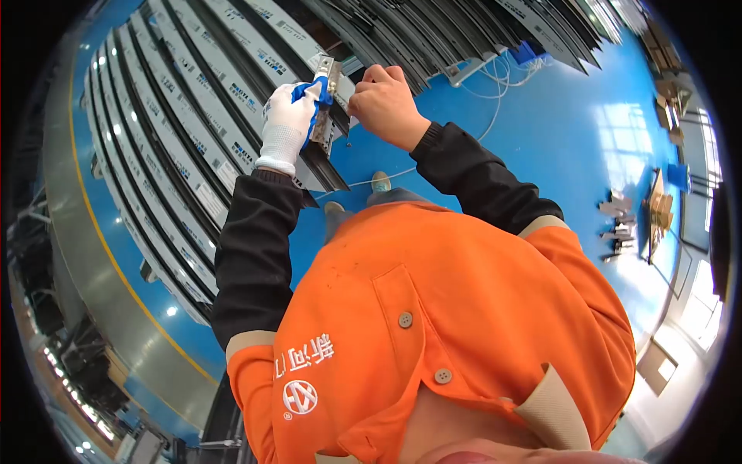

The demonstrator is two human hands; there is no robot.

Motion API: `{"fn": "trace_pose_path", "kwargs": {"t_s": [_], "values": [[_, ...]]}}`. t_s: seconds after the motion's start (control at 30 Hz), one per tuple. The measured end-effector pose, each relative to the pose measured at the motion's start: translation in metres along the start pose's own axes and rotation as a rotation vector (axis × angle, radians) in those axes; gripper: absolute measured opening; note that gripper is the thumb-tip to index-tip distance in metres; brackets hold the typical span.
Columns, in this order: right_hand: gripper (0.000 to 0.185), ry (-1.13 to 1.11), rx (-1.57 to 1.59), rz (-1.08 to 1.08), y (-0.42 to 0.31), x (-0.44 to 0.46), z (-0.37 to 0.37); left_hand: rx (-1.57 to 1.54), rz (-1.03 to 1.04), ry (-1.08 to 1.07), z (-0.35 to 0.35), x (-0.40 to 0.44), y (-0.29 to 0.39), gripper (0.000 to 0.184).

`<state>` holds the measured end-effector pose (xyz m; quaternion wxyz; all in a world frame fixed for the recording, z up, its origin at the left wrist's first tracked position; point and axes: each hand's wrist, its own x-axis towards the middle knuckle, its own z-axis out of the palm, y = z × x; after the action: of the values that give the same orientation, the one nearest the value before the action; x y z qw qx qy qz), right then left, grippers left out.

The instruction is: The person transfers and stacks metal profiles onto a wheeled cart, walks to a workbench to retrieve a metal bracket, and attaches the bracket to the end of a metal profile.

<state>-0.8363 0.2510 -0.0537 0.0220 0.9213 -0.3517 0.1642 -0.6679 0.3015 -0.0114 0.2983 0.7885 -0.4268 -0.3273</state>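
Observation:
My left hand (286, 127), in a white knit glove with blue coating, is closed around a metal bracket (334, 76) with holes, at the near end of a long profile. The bracket's lower part looks worn, and my fingers hide some of it. Just right of the bracket, my bare right hand (385, 107) has its fingers curled and pinched together. What they hold, if anything, is hidden. Long dark profiles (205, 104) with printed white protective film lie side by side under and left of my left hand.
More dark profiles (433, 35) are stacked at the top, their ends toward me. A white cable (495, 108) trails over the blue floor (556, 124). Cardboard and metal pieces (622, 224) lie at the right. A yellow line (116, 255) runs along the left.

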Motion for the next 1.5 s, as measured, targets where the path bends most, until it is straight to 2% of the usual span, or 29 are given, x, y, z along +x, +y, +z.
{"fn": "trace_pose_path", "kwargs": {"t_s": [0.17, 0.3, 0.5, 0.67, 0.8, 1.0, 1.07, 1.13, 1.17, 1.2, 1.27, 1.3, 1.37, 1.4, 1.47, 1.5], "values": [[0.007, -0.220, -0.059, 0.150, -0.012, 0.005, -0.011, 0.056, 0.072, -0.153, 0.008, 0.020, -0.004, 0.041], [0.009, -0.150, -0.059, 0.188, -0.015, 0.005, -0.006, 0.214, 0.147, -0.197, 0.014, 0.026, -0.016, 0.046], [0.012, -0.108, -0.078, 0.204, -0.017, 0.000, -0.005, 0.166, 0.165, -0.203, 0.020, 0.029, -0.027, 0.050], [0.009, 0.014, -0.085, 0.246, -0.018, 0.001, 0.004, 0.076, 0.095, -0.226, 0.008, 0.024, -0.020, 0.051], [0.010, 0.106, -0.059, 0.167, -0.023, -0.017, 0.005, 0.087, 0.125, -0.206, 0.015, 0.028, -0.028, 0.051], [0.011, 0.039, -0.190, 0.077, -0.023, -0.012, 0.018, 0.138, 0.128, -0.189, 0.007, 0.021, -0.015, 0.047], [0.011, 0.048, -0.262, 0.046, -0.014, -0.004, 0.027, 0.089, 0.050, -0.238, 0.001, 0.020, -0.006, 0.044], [0.010, 0.298, -0.262, 0.123, 0.019, 0.022, 0.027, 0.039, -0.030, -0.285, -0.001, 0.017, -0.001, 0.041], [0.010, 0.293, -0.258, 0.128, 0.043, 0.034, 0.015, 0.043, -0.035, -0.291, 0.002, 0.016, -0.005, 0.041], [0.014, 0.385, 0.193, 0.354, 0.071, 0.049, -0.006, 0.014, -0.007, -0.270, 0.005, 0.016, -0.011, 0.040], [0.016, 0.437, 1.119, 0.639, 0.082, 0.061, -0.050, -0.037, 0.065, -0.223, 0.008, 0.020, -0.023, 0.038], [0.011, 0.382, 1.587, 0.680, 0.066, 0.057, -0.072, -0.067, 0.106, -0.197, 0.008, 0.024, -0.026, 0.036], [0.008, 0.056, 1.505, 0.753, 0.042, 0.046, -0.077, -0.240, 0.186, -0.275, -0.008, 0.024, -0.038, 0.035], [0.006, 0.116, 1.472, 0.570, 0.026, 0.025, -0.067, -0.241, 0.183, -0.270, -0.016, 0.017, -0.038, 0.035], [0.007, -0.016, 1.443, 0.549, 0.001, -0.006, -0.043, -0.216, 0.118, -0.243, -0.033, 0.000, -0.039, 0.034], [0.007, -0.049, 1.211, 0.576, -0.018, -0.013, -0.037, -0.211, 0.111, -0.239, -0.034, -0.002, -0.042, 0.034]]}}
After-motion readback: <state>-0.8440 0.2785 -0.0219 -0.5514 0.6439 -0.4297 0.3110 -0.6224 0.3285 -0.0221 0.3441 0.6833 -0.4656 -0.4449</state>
